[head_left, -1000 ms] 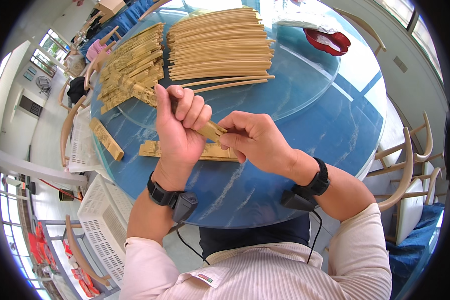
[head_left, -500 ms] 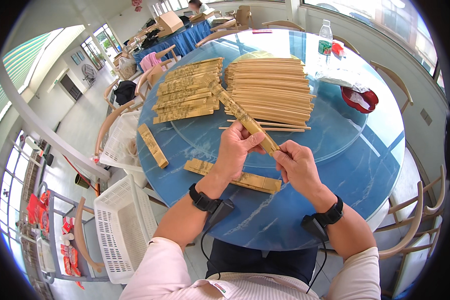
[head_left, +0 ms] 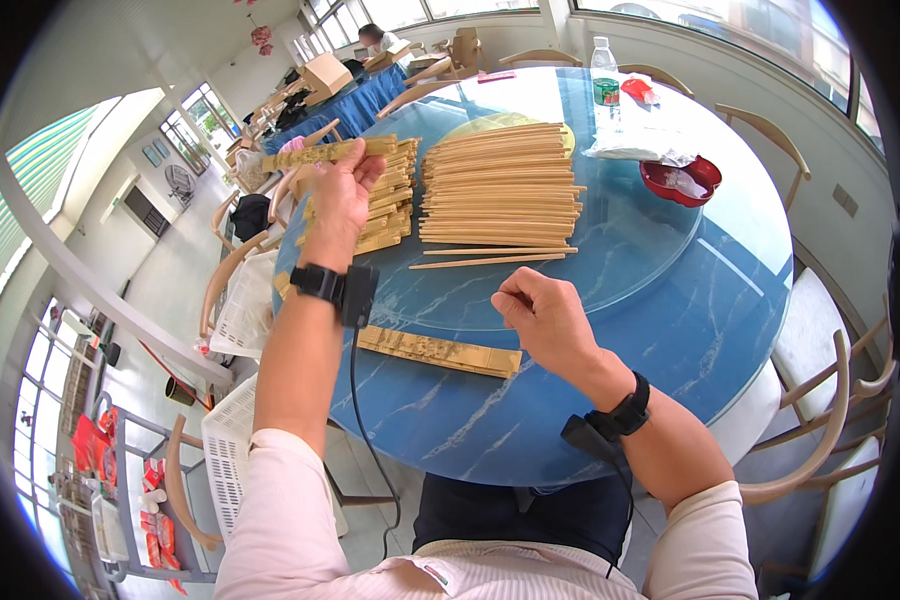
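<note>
A gold patterned paper chopstick sleeve (head_left: 308,156) lies across the fingers of my left hand (head_left: 340,200), closed on it and raised over the left part of the table. Below and beside it is a pile of similar chopstick sleeves (head_left: 395,205), partly hidden by my hand and forearm. My right hand (head_left: 552,318) is curled above the table, with nothing showing in its fingers. Bare wooden chopsticks (head_left: 500,190) lie in a wide stack on the glass turntable, two of them apart at the near side. Closer to me rests a flat stack of sleeves (head_left: 440,350).
The round blue table (head_left: 660,370) carries a plastic bottle (head_left: 605,75), a white plastic bag (head_left: 635,145) and a red dish (head_left: 695,190) at far right. White crates (head_left: 232,450) and wooden chairs (head_left: 820,420) surround it. Another person (head_left: 375,40) sits far back.
My left hand has carried the chopstick sleeve away from my right hand, up and left over the pile. My right hand has let go of its end and moved slightly left, fingers curled.
</note>
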Available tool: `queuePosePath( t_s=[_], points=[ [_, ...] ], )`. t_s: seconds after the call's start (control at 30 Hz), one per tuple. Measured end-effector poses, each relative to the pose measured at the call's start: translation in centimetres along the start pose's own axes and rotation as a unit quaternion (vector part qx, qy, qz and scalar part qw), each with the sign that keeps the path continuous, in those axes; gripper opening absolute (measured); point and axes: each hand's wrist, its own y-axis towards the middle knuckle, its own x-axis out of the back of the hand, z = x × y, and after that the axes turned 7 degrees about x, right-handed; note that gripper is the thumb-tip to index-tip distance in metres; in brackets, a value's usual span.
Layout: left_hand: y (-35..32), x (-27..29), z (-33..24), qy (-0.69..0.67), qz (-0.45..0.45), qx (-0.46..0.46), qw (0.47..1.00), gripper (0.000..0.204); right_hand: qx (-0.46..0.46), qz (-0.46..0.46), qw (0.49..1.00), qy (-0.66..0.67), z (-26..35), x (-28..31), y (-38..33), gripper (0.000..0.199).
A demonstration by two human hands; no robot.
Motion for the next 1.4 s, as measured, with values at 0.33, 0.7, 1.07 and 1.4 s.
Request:
queuePosePath(
  t_s=[0.33, 0.7, 1.07, 1.4],
  points=[
    [-9.6, 2.6, 7.5, 0.417, 0.05, 0.157, 0.894, 0.017, -0.007, 0.018, 0.999, -0.032, -0.7, 0.3, 0.1, 0.018],
    [-10.4, 3.2, 9.0, 0.66, 0.194, -0.17, 0.706, 0.026, -0.064, -0.044, 0.995, -0.055, -1.7, 2.0, 1.7, 0.018],
    [-10.2, 2.7, 8.2, 0.698, 0.202, -0.211, 0.654, 0.019, -0.087, -0.116, 0.989, -0.032, -2.4, 4.4, 2.9, 0.02],
    [-13.5, 2.2, 8.4, 0.647, 0.297, -0.174, 0.68, 0.015, 0.094, -0.123, 0.956, -0.249, -5.8, 2.3, 2.1, 0.011]
  ],
)
